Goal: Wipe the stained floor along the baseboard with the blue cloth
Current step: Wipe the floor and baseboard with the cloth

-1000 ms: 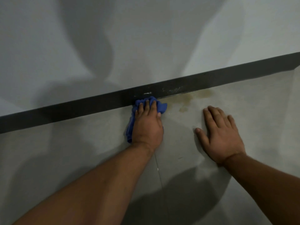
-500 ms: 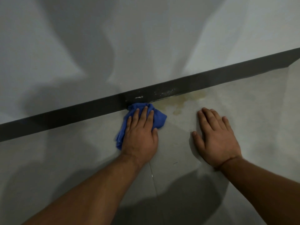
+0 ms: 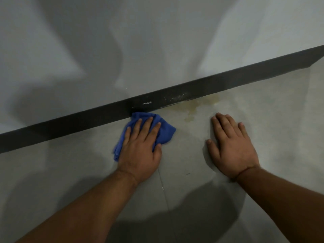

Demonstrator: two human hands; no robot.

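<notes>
Our left hand (image 3: pixel 140 151) presses the blue cloth (image 3: pixel 165 133) flat against the baseboard (image 3: pixel 70 125); our right hand (image 3: pixel 231 144) rests spread, empty, near the stain (image 3: pixel 194 106).

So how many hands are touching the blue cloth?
1. The left hand presses flat on the blue cloth beside the baseboard. The right hand rests on the bare floor, apart from the cloth, below the yellowish stain.

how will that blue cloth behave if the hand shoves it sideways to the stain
The blue cloth is crumpled and soft-looking, so it will probably bunch, not slide stiffly. The left hand lies flat on it, which should drag it along. It looks light.
</notes>
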